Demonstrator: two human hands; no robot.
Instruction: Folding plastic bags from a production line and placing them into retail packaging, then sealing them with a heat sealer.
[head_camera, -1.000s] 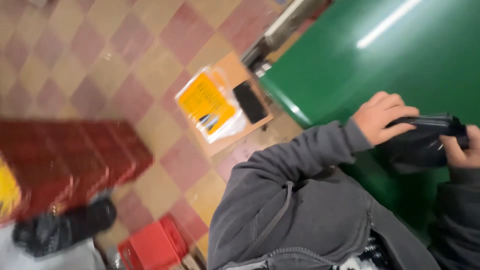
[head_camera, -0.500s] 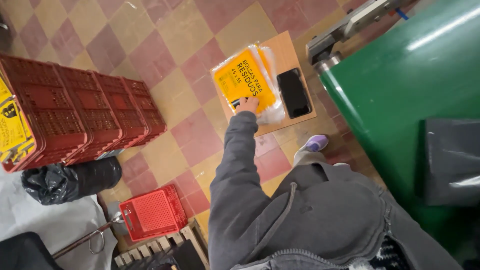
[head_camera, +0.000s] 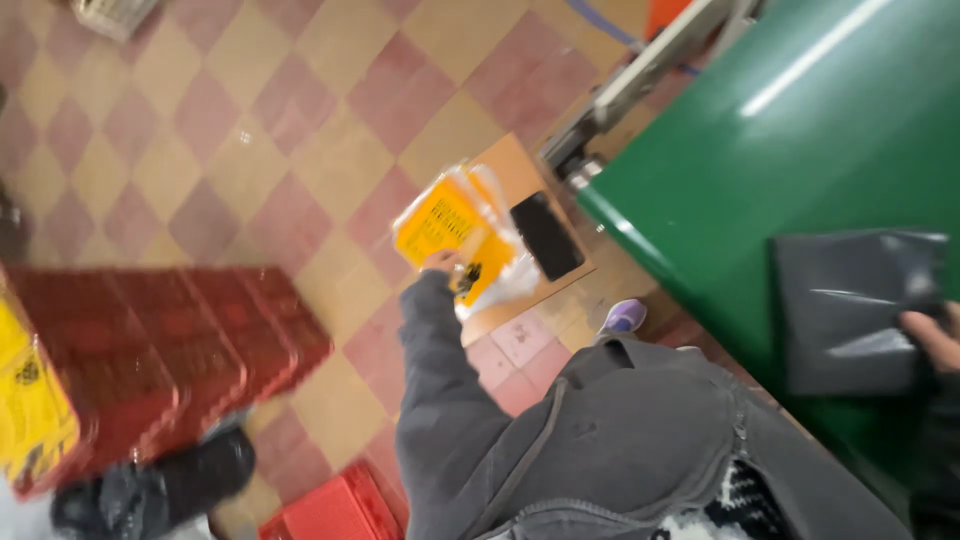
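Two work areas are noted, one at each grip. The tiled floor (head_camera: 250, 120) is spread below and beyond the left grip, and the green tabletop (head_camera: 760, 150) is set under and ahead of the right grip. Red crates (head_camera: 150, 350) are stacked well to the outer side of the left grip, apart from it.

A grey plastic bag (head_camera: 850, 300) is laid flat on the tabletop. Its near edge is grasped by the right hand (head_camera: 932, 338), which is partly cut off at the frame edge.

A wooden board (head_camera: 520, 165) is found low down, directly under the left grip and between it and the tabletop edge. A stack of yellow packets (head_camera: 440, 225) in clear wrap is carried on the board, just ahead of the fingers, with a black phone (head_camera: 547, 235) lying beside it on the side towards the tabletop.

The left hand (head_camera: 440, 262) is extended down at arm's length and is touching the near edge of the packets. Because of blur, it cannot be told whether this grip is clenched or released.

The step in hand is judged to be the taking of a packet from the stack while the grey bag is held ready. For the next move, a firm pinch on the top packet alone is called for, with the phone left undisturbed.
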